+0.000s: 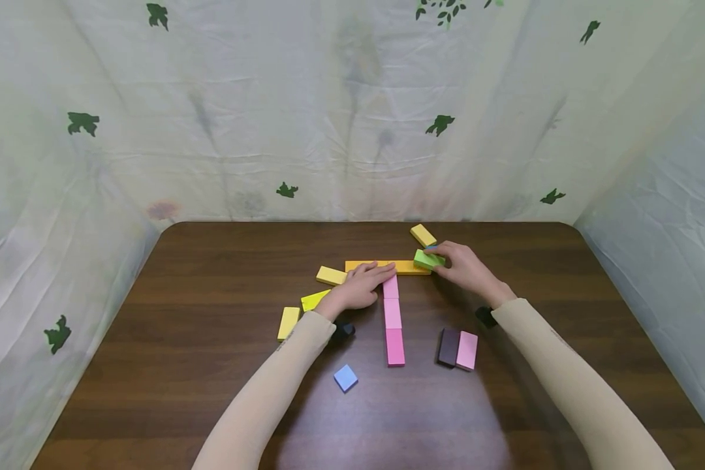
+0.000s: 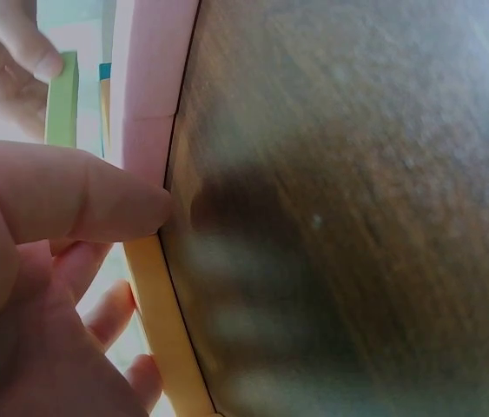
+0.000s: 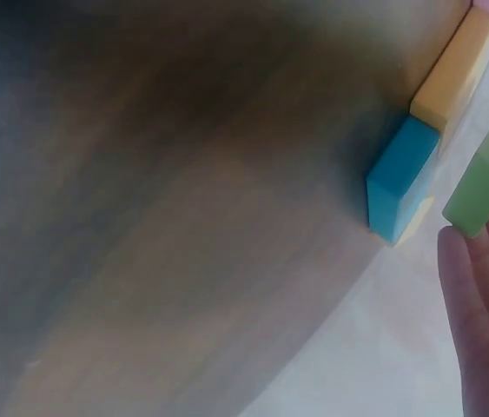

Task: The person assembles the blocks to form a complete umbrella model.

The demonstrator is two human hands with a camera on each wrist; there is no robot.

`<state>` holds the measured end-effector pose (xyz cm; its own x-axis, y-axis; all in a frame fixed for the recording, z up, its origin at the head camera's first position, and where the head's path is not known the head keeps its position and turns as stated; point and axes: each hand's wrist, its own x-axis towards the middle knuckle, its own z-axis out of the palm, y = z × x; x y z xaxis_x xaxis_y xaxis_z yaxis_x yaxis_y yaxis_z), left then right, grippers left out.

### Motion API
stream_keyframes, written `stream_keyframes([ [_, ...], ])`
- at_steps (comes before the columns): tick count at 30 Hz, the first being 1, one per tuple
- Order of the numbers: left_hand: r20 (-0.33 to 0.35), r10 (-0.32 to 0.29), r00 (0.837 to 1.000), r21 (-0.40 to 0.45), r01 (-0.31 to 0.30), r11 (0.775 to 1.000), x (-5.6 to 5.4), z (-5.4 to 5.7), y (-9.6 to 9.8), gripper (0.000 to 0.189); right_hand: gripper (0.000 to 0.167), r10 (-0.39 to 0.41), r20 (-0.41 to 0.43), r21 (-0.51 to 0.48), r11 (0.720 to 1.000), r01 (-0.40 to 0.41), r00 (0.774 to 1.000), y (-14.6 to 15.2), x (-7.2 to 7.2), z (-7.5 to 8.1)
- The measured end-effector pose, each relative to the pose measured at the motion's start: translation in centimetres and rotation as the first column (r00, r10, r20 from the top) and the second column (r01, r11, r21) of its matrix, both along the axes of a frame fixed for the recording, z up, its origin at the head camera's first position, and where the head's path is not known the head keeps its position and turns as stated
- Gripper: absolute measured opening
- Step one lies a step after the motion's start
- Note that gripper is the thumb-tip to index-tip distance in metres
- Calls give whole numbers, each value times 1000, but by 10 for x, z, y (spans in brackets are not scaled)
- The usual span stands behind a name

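Observation:
My right hand [image 1: 467, 269] pinches a light green block [image 1: 425, 260] between thumb and fingers. In the right wrist view the green block [image 3: 480, 187] is raised above a teal block [image 3: 400, 178] and the end of an orange block row [image 3: 457, 74]. With fingers stretched out, my left hand [image 1: 361, 287] rests over the orange row [image 1: 408, 267], where a column of pink blocks [image 1: 392, 313] meets it. In the left wrist view, the thumb [image 2: 96, 195] lies across the joint between a pink block [image 2: 148, 143] and an orange block [image 2: 161, 300].
Pale yellow blocks [image 1: 331, 275] and a bright yellow block [image 1: 314, 299] lie left of the row; another yellow block [image 1: 423, 235] sits behind it. Nearer are a blue block [image 1: 346, 378], a dark block [image 1: 448, 347] and a loose pink block [image 1: 467, 350]. A cloth backdrop [image 1: 352, 130] surrounds the table.

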<state>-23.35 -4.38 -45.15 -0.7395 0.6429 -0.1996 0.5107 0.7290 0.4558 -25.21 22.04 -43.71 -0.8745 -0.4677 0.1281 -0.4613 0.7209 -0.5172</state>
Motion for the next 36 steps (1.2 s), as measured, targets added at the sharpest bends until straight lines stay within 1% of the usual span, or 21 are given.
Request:
stream_keyframes([
  [6,2,2,1000,-9,-2,1000,0,0,1,63,36,-10,-6,0,1000,10,1000,-11,-14,1],
  [12,9,0,1000,-12,0,1000,-1,-2,1,63,36,-37,21,29,999,37,999,-23,-28,3],
  [17,4,0,1000,-4,0,1000,-1,-3,1,63,35,-35,3,43,998,35,999,-32,-42,3],
  [20,2,0,1000,-1,0,1000,-2,-3,0,63,34,-46,8,44,998,46,999,-37,-48,3],
  [26,8,1,1000,-8,-1,1000,-2,-1,-1,64,34,-84,43,71,994,81,996,-48,-58,2],
  [30,9,2,1000,-7,-1,1000,-2,-2,0,63,34,-102,65,67,993,98,993,-53,-64,0],
  [36,14,1,1000,-7,-1,1000,-2,-1,0,63,33,-128,71,86,989,122,989,-58,-70,-4],
])
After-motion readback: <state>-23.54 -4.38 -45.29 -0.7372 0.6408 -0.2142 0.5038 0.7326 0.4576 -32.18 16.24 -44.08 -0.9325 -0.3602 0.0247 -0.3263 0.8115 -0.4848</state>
